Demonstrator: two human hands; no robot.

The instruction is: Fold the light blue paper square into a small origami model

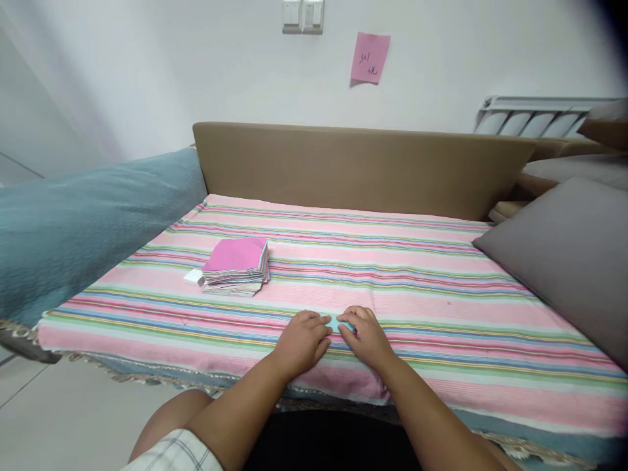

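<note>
My left hand point(301, 342) and my right hand point(366, 337) rest side by side on the striped bed cover point(441, 294) near its front edge. Both have curled fingers pressed on a small light-blue piece of paper point(337, 323) that shows between them; most of it is hidden under the fingers. A stack of coloured paper squares point(237, 265) with a pink sheet on top lies to the left and further back. A small white object point(194, 277) sits against the stack's left side.
A brown headboard point(353, 167) runs along the back. A teal blanket point(88, 222) is on the left and a grey cushion point(574, 255) on the right. A pink note point(370, 57) is stuck to the wall below light switches point(303, 16).
</note>
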